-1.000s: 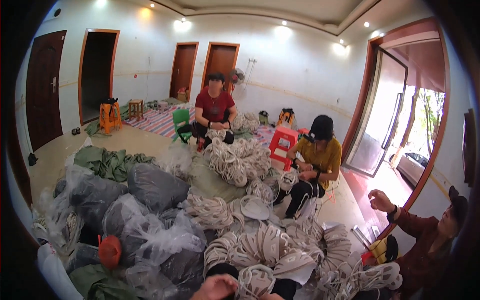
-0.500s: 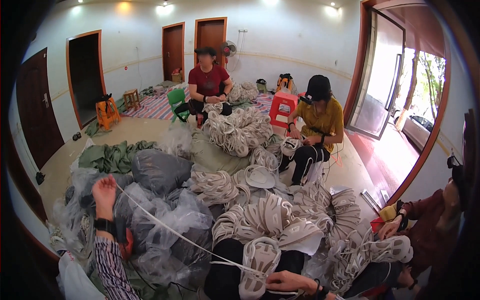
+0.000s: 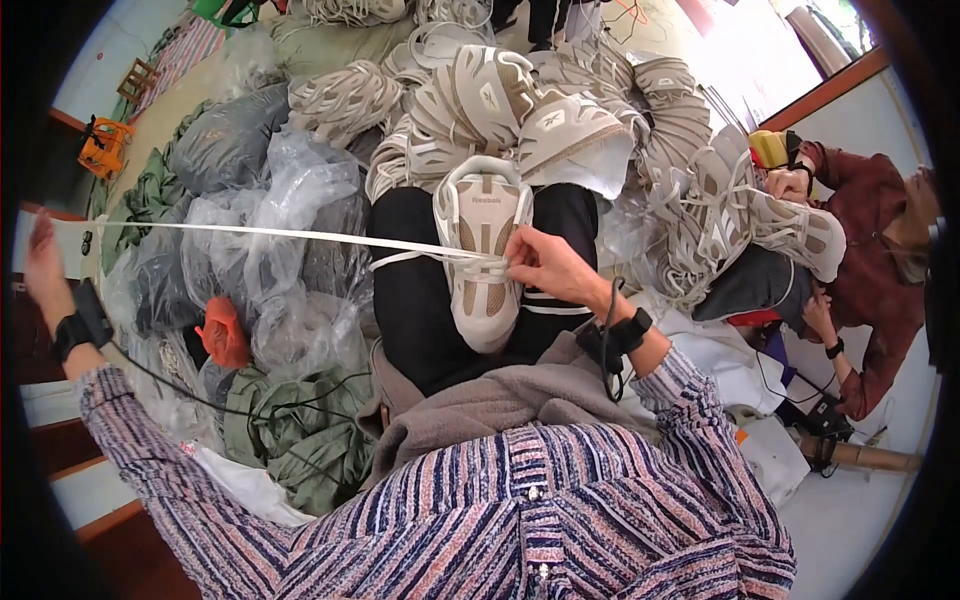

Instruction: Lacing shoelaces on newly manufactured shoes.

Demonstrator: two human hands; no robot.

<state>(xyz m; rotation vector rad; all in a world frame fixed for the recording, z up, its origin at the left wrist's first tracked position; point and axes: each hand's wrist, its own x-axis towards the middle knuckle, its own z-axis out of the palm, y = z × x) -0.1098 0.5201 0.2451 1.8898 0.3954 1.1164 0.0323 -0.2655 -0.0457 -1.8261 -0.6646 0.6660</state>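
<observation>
While seen from above, at the wearer's lap: one sneaker in work, one lace pulled tight, two own hands.

Sneaker point(image 3: 481, 250): one, beige and white, resting sole-down on the black-trousered lap, toe pointing away from the body, heel nearest the striped shirt.

Lace point(image 3: 270, 233): one flat white strip, stretched taut from the shoe's eyelets out toward the left edge of view; a second short loop of it lying across the tongue.

Right hand point(image 3: 545, 265): closed, pinching the lace where it crosses the shoe's upper, fingers touching the shoe's right side; dark wristband and cable at the wrist.

Left hand point(image 3: 42, 268): raised far out to the left, well apart from the shoe, at the far end of the lace; fingers curled, though whether truly gripping the lace cannot be told at the dark rim; dark wristband on this wrist too.

Position of shoe to hands: directly under the right hand, far from the left, joined to it only by the stretched lace.

Shoe piles point(image 3: 520, 100): too many matching beige sneakers to count, heaped in bundles beyond the knees.

Plastic bags point(image 3: 290, 190): several clear and grey ones, stuffed, left of the lap.

Other person point(image 3: 870, 250): one, in a dark red top at the right, both hands on another beige sneaker point(image 3: 790, 225).

Orange stool point(image 3: 104, 145): one, far upper left on the floor.
</observation>
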